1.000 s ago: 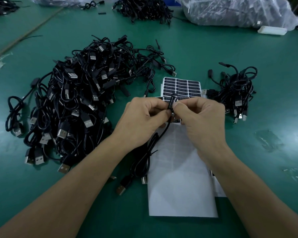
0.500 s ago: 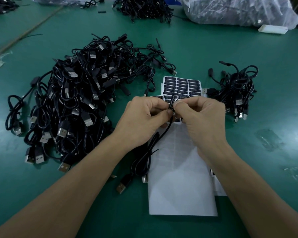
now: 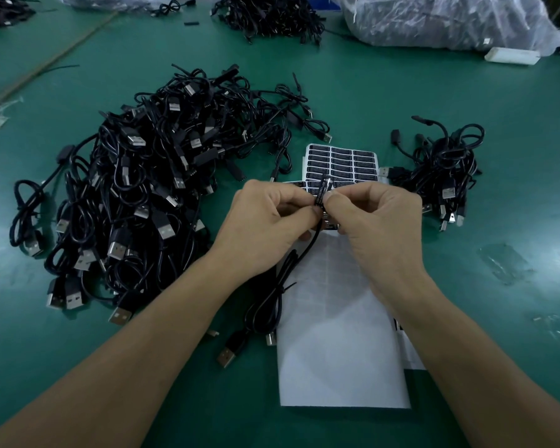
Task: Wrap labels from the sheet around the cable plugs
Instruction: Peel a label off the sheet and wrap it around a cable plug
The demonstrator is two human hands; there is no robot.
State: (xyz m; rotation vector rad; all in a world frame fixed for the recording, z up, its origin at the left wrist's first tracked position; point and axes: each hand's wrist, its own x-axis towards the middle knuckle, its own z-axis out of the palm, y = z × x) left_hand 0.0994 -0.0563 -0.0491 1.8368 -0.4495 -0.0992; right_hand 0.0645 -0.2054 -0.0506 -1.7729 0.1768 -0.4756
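Cable plug (image 3: 322,191) is pinched upright between left hand (image 3: 269,218) and right hand (image 3: 380,218), fingers curled, just above label sheet (image 3: 343,161). Label judged part-wrapped; it should be rolled tight and its edges pressed flush, uncreased.

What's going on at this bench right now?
A person is labelling USB cables by hand. The left hand and right hand pinch one cable's small black plug between their fingertips, above the label sheet, apparently pressing a printed label round it. Its cable hangs down to the green table. A large cable pile lies left, a smaller pile right.
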